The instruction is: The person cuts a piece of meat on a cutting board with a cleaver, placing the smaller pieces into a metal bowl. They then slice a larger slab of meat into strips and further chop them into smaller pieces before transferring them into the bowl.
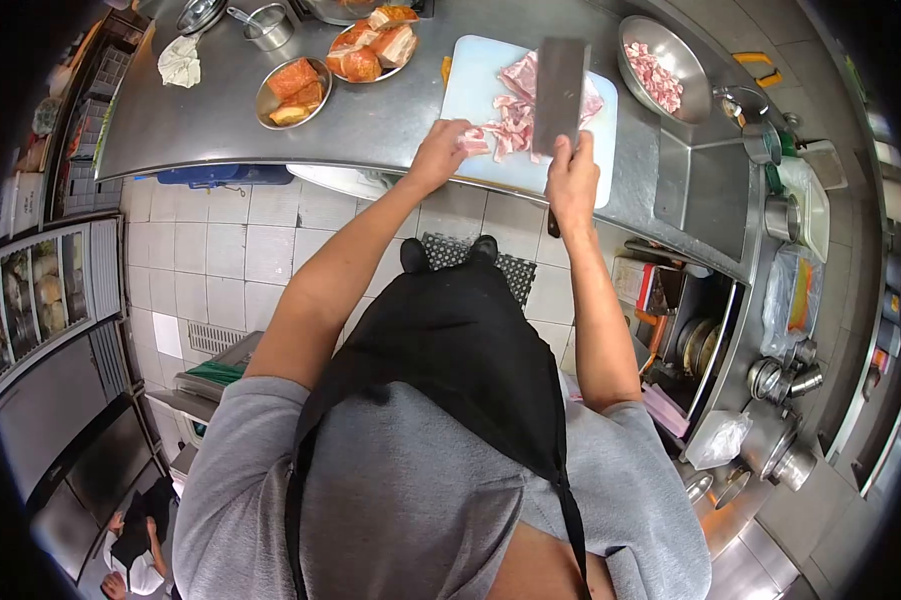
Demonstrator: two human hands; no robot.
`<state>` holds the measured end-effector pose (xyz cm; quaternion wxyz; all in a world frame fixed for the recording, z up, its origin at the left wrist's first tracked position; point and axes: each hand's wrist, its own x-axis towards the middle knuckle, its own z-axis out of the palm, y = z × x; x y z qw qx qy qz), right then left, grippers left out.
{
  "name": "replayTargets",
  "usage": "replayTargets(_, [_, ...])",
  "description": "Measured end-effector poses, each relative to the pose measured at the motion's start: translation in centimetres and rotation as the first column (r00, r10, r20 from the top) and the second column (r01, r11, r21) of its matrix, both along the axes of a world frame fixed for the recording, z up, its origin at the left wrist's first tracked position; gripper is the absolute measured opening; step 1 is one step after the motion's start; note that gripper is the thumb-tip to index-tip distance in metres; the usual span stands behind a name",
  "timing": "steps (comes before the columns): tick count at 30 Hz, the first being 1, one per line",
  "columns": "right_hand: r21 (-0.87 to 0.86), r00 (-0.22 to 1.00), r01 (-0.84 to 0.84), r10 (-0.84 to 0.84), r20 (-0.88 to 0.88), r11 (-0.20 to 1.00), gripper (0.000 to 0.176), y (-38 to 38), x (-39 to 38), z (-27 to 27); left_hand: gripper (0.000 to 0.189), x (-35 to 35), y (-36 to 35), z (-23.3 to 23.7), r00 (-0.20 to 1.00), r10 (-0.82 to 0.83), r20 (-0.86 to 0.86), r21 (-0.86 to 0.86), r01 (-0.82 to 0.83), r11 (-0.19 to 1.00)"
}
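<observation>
My right hand (572,185) grips a wide-bladed cleaver (560,95) by its handle, the blade raised in front of the raw meat. My left hand (440,155) is closed on a piece of raw meat (472,141) at the left edge of the white cutting board (470,75). More strips and chunks of pale pink meat (513,125) lie across the middle of the board. Part of that meat is hidden behind the blade.
A steel bowl of cut meat (652,80) stands right of the board, beside a sink (705,185). To the left are a bowl (270,105) and a plate (342,75) of orange-coated chunks, a small pot (268,30) and a crumpled cloth (179,62). Another person (140,540) is at lower left.
</observation>
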<state>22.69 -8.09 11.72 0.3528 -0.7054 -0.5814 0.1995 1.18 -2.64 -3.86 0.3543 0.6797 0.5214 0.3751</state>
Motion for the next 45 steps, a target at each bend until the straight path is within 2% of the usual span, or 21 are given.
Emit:
replayTargets(2, [0.058,0.994,0.048,-0.042,-0.097,0.997,0.02,0.3,-1.7,4.4,0.037,0.1,-1.0,0.2,0.97,0.228,0.086,0.047,-0.233,0.971])
replayTargets(3, [0.121,0.99,0.051,-0.035,-0.135,0.991,0.017,0.2,-2.4,5.1,0.039,-0.1,-1.5,0.3,0.964,0.257,0.062,0.01,-0.258,0.966])
replayTargets(6, [0.129,0.996,0.068,-0.076,0.051,0.989,0.019,-1.2,-3.3,-2.4,0.043,-0.5,-2.3,1.0,0.959,0.281,0.021,-0.049,-0.28,0.959])
replayTargets(8, [-0.341,0.858,-0.224,0.351,0.376,0.913,0.022,-1.8,-0.7,-11.2,0.039,0.2,-2.4,1.8,0.975,0.217,0.041,-0.036,-0.216,0.976])
replayTargets(9, [-0.381,0.93,-0.171,0.277,0.243,0.909,0.025,-2.0,-0.9,-10.9,0.037,0.6,-2.4,1.9,0.976,0.201,0.08,-0.058,-0.197,0.979])
replayTargets(12, [-0.291,0.977,-0.103,0.152,0.15,0.951,0.026,-1.0,0.7,-9.9,0.034,0.3,-2.7,1.6,0.983,0.156,0.092,-0.063,-0.151,0.987])
replayTargets(13, [-0.249,0.987,-0.073,0.107,0.123,0.966,0.026,-0.8,0.3,-7.3,0.031,0.5,-3.2,1.8,0.968,0.215,0.127,0.019,-0.219,0.976])
replayTargets(17, [-0.004,0.999,-0.032,0.032,-0.004,0.999,0.029,-0.2,-1.8,1.1,0.026,-0.4,-5.2,2.3,0.912,0.4,0.09,-0.034,-0.398,0.917])
replayTargets(19, [0.086,0.999,0.011,-0.006,-0.054,0.996,0.03,0.0,-3.6,3.3,0.027,-0.5,-5.9,3.0,0.915,0.395,0.086,-0.117,-0.384,0.916])
replayTargets(22, [-0.213,0.948,-0.079,0.139,0.287,0.974,0.026,-0.8,-3.9,-8.0,0.029,-0.1,-5.1,2.9,0.933,0.345,0.1,-0.091,-0.336,0.937])
replayTargets(26, [-0.295,0.902,-0.256,0.337,0.271,0.921,0.026,-0.1,-2.3,-12.9,0.034,2.3,-1.3,1.9,0.995,0.097,-0.018,0.233,-0.09,0.968])
replayTargets(27, [-0.256,0.905,-0.272,0.337,0.261,0.928,0.027,-0.4,-1.4,-13.9,0.032,2.5,-0.6,1.9,0.996,0.03,-0.082,0.075,-0.024,0.997])
replayTargets(28, [-0.194,0.907,-0.287,0.331,0.259,0.938,0.027,0.3,-0.3,-14.3,0.03,2.6,0.2,1.3,0.991,0.032,-0.126,0.046,-0.027,0.999])
replayTargets(31, [-0.406,0.969,-0.223,0.154,-0.195,0.887,0.028,-1.0,3.0,-13.6,0.021,2.7,1.1,0.2,0.974,0.063,-0.216,-0.048,-0.075,0.996])
replayTargets(32, [-0.537,0.929,-0.2,-0.016,-0.37,0.82,0.03,-1.6,3.7,-11.5,0.02,2.7,1.0,0.0,0.972,0.084,-0.221,-0.019,-0.091,0.996])
replayTargets(35, [-0.466,0.972,-0.128,0.018,-0.233,0.875,0.031,-1.4,4.7,-9.2,0.021,2.8,1.0,-0.7,0.98,0.101,-0.169,0.008,-0.101,0.995])
replayTargets(37, [-0.269,0.995,-0.049,0.024,-0.097,0.962,0.027,-0.8,3.6,-8.0,0.025,1.9,1.1,-1.0,0.997,0.05,-0.06,-0.052,-0.053,0.997])
replayTargets(39, [-0.099,1.0,-0.014,0.015,0.007,0.995,0.029,-0.4,1.4,-4.3,0.031,0.9,0.3,-0.7,0.99,0.138,-0.008,0.016,-0.138,0.99])
replayTargets(42, [0.04,0.996,0.06,-0.057,-0.067,0.997,0.033,-1.3,-2.2,-0.1,0.038,-1.0,-0.9,-0.6,0.972,0.234,-0.015,0.129,-0.23,0.965])
replayTargets(43, [-0.001,0.992,0.098,-0.098,-0.077,0.995,0.034,-2.3,-3.3,-1.2,0.04,-1.4,-1.3,-0.5,0.965,0.261,-0.028,0.17,-0.253,0.952])
replayTargets(45, [-0.264,0.985,-0.078,0.116,0.131,0.961,0.033,-4.1,-2.8,-9.4,0.039,-1.6,-2.2,0.2,0.971,0.237,-0.019,0.066,-0.235,0.97])
